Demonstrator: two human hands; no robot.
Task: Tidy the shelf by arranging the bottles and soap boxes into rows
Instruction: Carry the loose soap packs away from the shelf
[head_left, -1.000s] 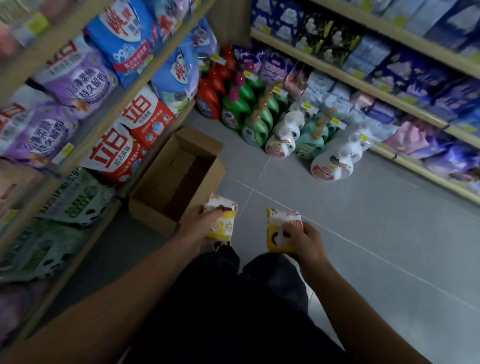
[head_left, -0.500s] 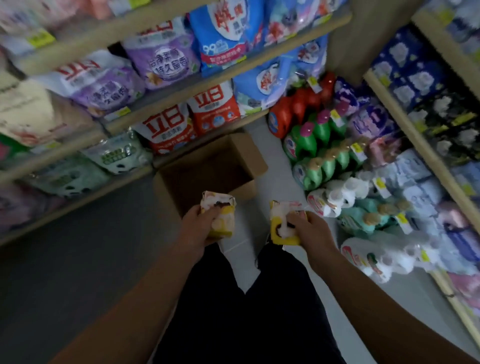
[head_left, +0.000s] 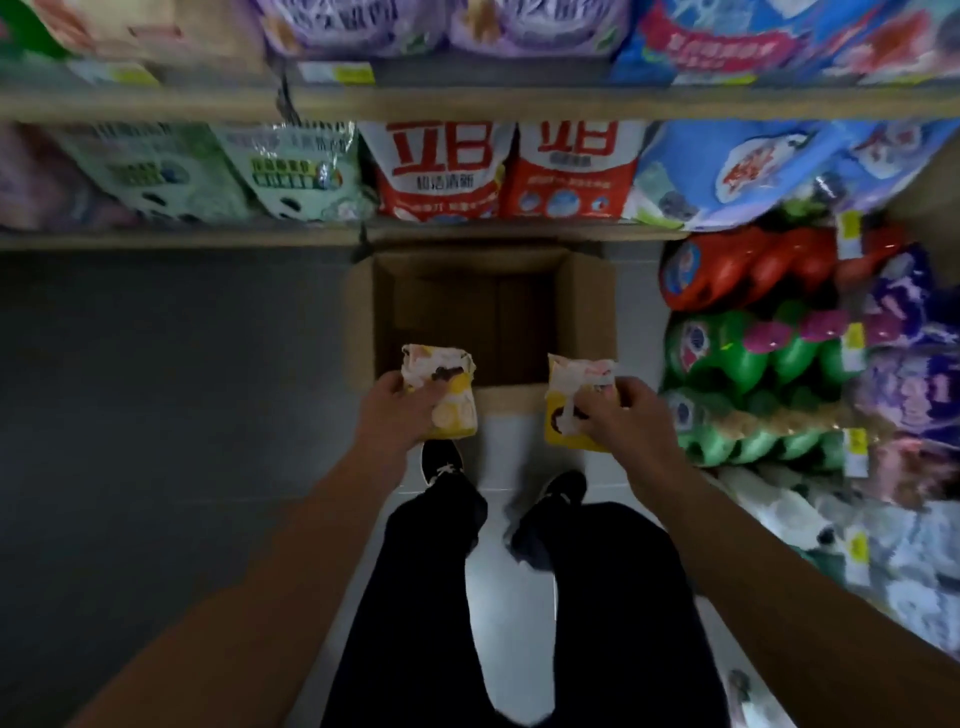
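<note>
Two soap packs in hand

Two yellow-and-white packs, crumpled at their tops, long axes pointing away toward the shelf. I see my left hand gripping the left pack, my right hand pinching the right pack, both above the box edge.

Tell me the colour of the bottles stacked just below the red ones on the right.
Green bottles, with pink caps, seen in the head view.

grey floor, wooden shelf edge, dim light
</note>
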